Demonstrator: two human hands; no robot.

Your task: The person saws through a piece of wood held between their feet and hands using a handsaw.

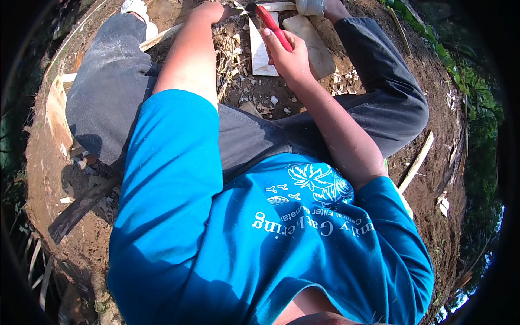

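Note:
At the top of the head view, my left hand (210, 12) is curled over a pale wooden strip (162, 37), with its fingertips partly hidden. The strip runs beneath my left forearm and comes out on the other side of it. My right hand (290, 57) is closed around the red handle of a cutting tool (271, 26). Its dark working end reaches the strip just right of my left hand; its exact kind is hard to make out. Below the tool, a flat pale board (262, 51) lies on the soil.
Beside the board is a brown wooden block (309, 46). Wood shavings (225, 57) and chips are scattered between my bent legs. A dark branch (81, 211) lies at the left, a split stick (418, 162) at the right. Green plants (471, 86) edge the dirt.

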